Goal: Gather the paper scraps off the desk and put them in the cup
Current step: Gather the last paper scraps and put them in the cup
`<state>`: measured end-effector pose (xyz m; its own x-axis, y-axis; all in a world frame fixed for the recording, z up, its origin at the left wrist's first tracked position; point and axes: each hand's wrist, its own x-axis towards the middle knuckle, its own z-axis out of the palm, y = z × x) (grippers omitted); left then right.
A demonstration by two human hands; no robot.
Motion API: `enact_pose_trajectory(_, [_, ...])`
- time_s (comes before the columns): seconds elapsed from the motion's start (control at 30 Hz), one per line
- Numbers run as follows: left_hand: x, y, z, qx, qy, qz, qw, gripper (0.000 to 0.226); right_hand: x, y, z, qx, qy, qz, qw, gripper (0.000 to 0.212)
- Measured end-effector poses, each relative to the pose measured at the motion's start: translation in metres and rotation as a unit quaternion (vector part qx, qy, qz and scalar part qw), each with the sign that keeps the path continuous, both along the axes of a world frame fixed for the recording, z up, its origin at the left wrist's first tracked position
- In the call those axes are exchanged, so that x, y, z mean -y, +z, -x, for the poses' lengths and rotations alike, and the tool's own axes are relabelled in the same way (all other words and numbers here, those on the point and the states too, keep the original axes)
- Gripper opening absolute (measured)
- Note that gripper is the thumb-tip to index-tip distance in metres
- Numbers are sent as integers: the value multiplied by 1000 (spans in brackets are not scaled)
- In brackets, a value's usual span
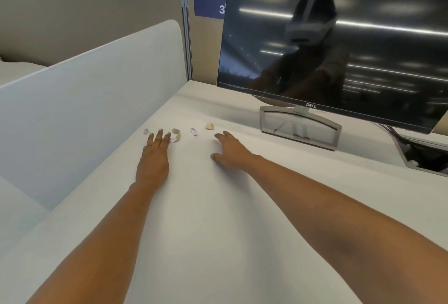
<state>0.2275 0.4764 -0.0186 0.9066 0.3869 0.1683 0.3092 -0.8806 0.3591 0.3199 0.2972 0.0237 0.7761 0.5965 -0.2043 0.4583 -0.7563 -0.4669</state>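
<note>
Head view: both hands lie flat on the white worktop (218, 206), each grip released and holding nothing. Left hand (154, 158) touches paper scraps (175, 135); right hand (230, 151) rests near a tan scrap (209, 126).

Both forearms are bare from the bottom edge of the view up to the wrists, with no sleeves, watch, bracelet or gloves on them. The left hand (153, 158) and the right hand (230, 149) carry no rings, and the fingers (158, 137) have short, unpainted nails.
</note>
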Motion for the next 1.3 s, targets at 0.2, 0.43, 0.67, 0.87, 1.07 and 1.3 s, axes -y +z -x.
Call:
enact_pose_trajectory(0.2, [6,-4,4,69,68,75,992,50,-37,4,-20,-7,-19,-12,1000,74])
enact_pose_trajectory(0.43, [12,-2,7,83,150,106,979,38,-63,2,-22,-6,29,-3,1000,63])
enact_pose_trajectory(0.67, [24,5,18,88,167,133,973,31,-65,-9,8,154,87,18,984,31])
enact_pose_trajectory(0.87, [44,12,46,108,160,187,963,48,-43,-11,53,205,121,28,971,33])
enact_pose_trajectory(1.07, [69,16,84,99,193,256,942,21,-2,-10,100,192,140,16,971,46])
enact_pose_trajectory(1.3, [104,22,135,87,197,317,924,25,54,-4,150,199,170,35,964,43])
